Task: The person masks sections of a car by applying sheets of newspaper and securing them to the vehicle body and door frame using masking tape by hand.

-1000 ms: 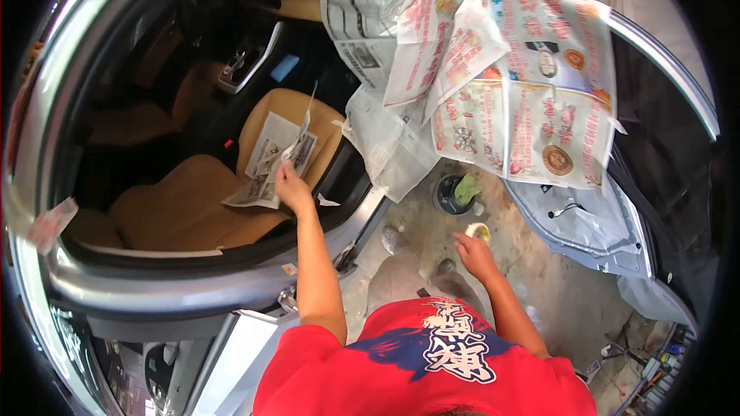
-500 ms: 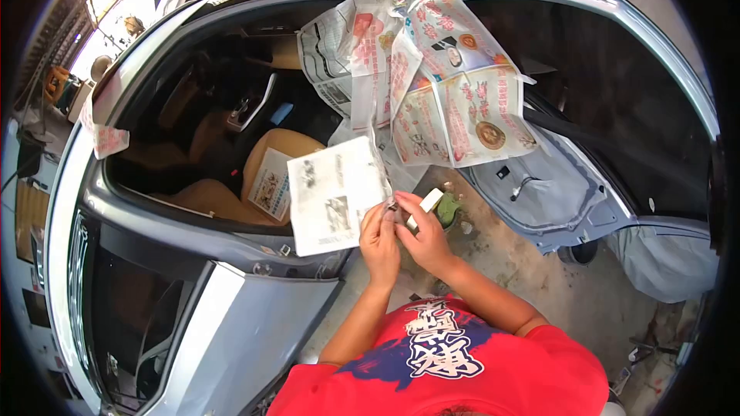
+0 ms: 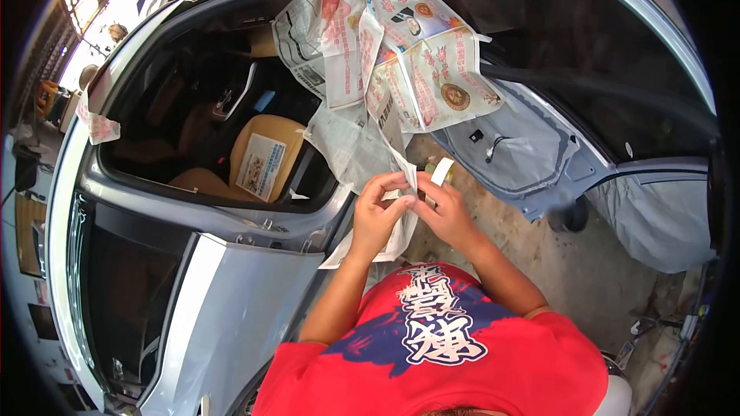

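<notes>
My left hand (image 3: 378,216) is closed, thumb and fingers pinching the edge of a newspaper sheet (image 3: 395,139). Facing it, my right hand (image 3: 449,216) pinches the same edge, the fingertips of both nearly touching. A pale roll that looks like masking tape (image 3: 442,171) shows at my right fingers; how it is held is hidden. The sheet runs up to printed newspaper (image 3: 455,69) draped over the car's middle pillar. Its lower part (image 3: 393,245) hangs beneath my hands, partly behind my left forearm.
A silver car (image 3: 231,285) surrounds me, with a tan seat (image 3: 270,146) inside bearing a printed sheet (image 3: 260,166). To the right stands an open door (image 3: 512,139) with its inner panel bared. A dark bucket (image 3: 569,217) sits on the floor beneath it.
The white newspaper sheet that stood spread left of my hands has dropped below them. My hands have risen slightly and now grip its edge. The camera view has shifted.
</notes>
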The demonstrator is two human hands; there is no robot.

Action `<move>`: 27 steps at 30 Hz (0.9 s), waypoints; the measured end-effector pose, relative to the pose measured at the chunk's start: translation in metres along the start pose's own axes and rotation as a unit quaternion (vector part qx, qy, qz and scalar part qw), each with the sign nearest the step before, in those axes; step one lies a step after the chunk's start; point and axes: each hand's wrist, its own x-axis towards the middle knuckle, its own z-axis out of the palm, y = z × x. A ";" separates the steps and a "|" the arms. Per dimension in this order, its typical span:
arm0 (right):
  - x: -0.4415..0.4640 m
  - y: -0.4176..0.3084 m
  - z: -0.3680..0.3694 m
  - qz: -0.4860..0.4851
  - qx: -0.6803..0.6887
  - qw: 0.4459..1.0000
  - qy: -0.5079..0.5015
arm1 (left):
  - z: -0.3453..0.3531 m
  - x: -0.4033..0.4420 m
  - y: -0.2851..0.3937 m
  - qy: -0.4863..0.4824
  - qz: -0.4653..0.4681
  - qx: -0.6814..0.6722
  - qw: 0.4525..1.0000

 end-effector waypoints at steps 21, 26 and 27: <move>-0.019 0.016 0.005 0.087 0.077 0.990 0.077 | -0.027 -0.016 -0.004 0.161 -0.070 -0.066 0.982; -0.014 -0.006 -0.042 0.047 0.085 0.980 0.174 | -0.101 -0.029 -0.002 0.308 -0.074 -0.111 0.942; -0.020 -0.003 -0.054 0.076 0.093 0.978 0.173 | -0.122 -0.037 -0.006 0.339 -0.069 -0.097 0.933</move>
